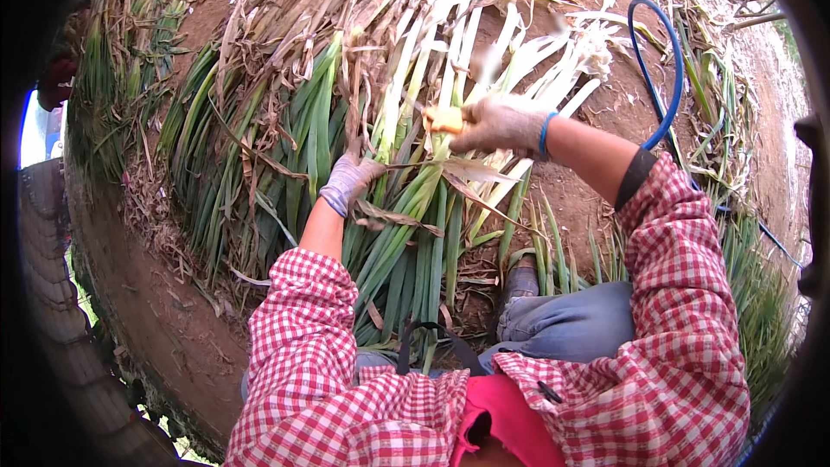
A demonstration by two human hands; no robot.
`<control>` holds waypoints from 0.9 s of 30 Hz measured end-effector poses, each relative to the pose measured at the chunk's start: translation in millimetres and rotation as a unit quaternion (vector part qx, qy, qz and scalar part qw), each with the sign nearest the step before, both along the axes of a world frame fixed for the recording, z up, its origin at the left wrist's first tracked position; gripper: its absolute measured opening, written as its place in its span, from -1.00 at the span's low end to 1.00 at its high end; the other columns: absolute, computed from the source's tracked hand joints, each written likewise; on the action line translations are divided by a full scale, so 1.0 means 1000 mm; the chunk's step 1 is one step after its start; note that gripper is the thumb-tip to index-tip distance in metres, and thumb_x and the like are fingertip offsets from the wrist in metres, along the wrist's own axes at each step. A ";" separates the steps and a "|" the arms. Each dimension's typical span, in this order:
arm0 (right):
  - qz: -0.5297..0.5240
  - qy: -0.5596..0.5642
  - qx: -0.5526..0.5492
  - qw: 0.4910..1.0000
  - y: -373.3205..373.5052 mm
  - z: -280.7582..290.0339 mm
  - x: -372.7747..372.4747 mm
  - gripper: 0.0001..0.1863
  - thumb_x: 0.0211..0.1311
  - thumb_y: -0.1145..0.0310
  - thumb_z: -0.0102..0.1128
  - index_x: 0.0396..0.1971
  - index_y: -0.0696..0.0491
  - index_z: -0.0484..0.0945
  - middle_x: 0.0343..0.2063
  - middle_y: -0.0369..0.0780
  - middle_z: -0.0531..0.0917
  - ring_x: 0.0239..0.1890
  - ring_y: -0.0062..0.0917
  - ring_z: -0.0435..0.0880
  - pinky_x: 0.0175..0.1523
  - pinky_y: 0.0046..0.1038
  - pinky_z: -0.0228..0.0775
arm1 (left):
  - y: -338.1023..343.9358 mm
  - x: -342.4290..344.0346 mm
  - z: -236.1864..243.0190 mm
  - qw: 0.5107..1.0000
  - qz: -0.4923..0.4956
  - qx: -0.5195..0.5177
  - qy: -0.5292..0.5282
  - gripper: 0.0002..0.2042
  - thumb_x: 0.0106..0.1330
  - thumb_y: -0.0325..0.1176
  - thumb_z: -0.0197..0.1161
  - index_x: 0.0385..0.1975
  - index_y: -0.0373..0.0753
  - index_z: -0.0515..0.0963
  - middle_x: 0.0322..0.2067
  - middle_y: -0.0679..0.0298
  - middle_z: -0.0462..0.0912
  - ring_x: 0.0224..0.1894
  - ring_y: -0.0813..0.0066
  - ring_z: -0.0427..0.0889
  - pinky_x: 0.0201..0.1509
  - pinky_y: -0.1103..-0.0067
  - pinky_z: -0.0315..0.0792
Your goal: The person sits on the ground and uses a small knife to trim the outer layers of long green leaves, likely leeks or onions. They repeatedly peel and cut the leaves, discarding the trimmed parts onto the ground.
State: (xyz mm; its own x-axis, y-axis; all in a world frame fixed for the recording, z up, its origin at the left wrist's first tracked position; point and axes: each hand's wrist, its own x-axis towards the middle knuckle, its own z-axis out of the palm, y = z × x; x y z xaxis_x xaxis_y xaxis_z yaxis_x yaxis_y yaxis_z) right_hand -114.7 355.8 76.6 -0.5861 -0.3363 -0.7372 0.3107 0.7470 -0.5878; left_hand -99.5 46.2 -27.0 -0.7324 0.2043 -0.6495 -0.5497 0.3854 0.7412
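Long green onions [415,233] lie in a thick layer before me, their green leaves toward me and pale stems [467,35] pointing away. My gloved left hand [350,180] reaches into the leaves, with fingers bent around dry brown leaves [353,108] partly hidden by the hand. To its right, my gloved right hand [504,124] is closed on a yellow-handled tool [444,119] held over the stems. A thin grey part, blurred, sticks out leftward from the tool; its exact kind is unclear. A loose pale leaf [475,169] hangs just below the right hand.
A blue hose [679,60] loops over the soil at the right. More onions lie at the far left [130,69], and green leaves [761,294] spread at the lower right. My bent knee [571,316] and boot [521,281] are close to the onions. Brown soil [164,329] borders the left.
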 end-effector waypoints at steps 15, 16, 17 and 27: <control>0.061 -0.049 0.008 0.997 -0.009 -0.002 0.016 -0.45 0.13 -0.05 0.34 0.05 -0.04 0.62 -0.45 -0.29 0.68 -0.45 -0.67 0.60 -0.29 -0.51 0.49 | -0.003 0.053 0.016 0.994 0.024 -0.096 0.040 -0.19 0.20 -0.59 0.30 0.44 -0.40 0.00 -0.51 0.43 0.48 -0.49 0.72 0.38 -0.37 0.77 0.33; 0.078 -0.005 -0.009 0.997 -0.008 0.003 0.031 -0.38 0.05 -0.12 0.37 0.04 -0.03 0.62 -0.45 -0.25 0.68 -0.42 -0.62 0.63 -0.25 -0.47 0.52 | 0.001 0.052 0.018 0.994 0.014 -0.097 0.042 -0.19 0.19 -0.59 0.29 0.44 -0.40 0.00 -0.52 0.43 0.48 -0.50 0.72 0.37 -0.39 0.77 0.33; 0.088 0.036 -0.011 0.995 -0.005 0.000 0.035 -0.37 0.03 -0.15 0.37 0.02 -0.02 0.63 -0.45 -0.24 0.69 -0.42 -0.60 0.64 -0.23 -0.46 0.52 | 0.001 0.053 0.013 0.991 -0.017 -0.120 0.055 -0.20 0.19 -0.57 0.30 0.43 -0.40 0.03 -0.50 0.41 0.52 -0.49 0.72 0.38 -0.38 0.76 0.35; -0.057 0.050 -0.038 0.996 0.023 -0.056 -0.009 -0.55 0.05 0.05 0.41 -0.26 0.13 0.63 -0.52 -0.27 0.68 -0.55 -0.65 0.62 -0.45 -0.55 0.45 | 0.009 0.070 -0.007 0.991 0.042 -0.098 0.079 -0.25 0.18 -0.55 0.31 0.39 -0.40 0.12 -0.34 0.27 0.66 -0.33 0.55 0.57 -0.11 0.62 0.49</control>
State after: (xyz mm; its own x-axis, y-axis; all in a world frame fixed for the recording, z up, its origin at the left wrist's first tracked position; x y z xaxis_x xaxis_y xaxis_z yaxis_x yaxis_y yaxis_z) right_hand -123.4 379.3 20.8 -0.6924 -0.3161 -0.6486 0.3288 0.6619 -0.6736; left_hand -29.4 55.2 -33.5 -0.8368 0.0195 -0.5471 -0.4694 0.4886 0.7355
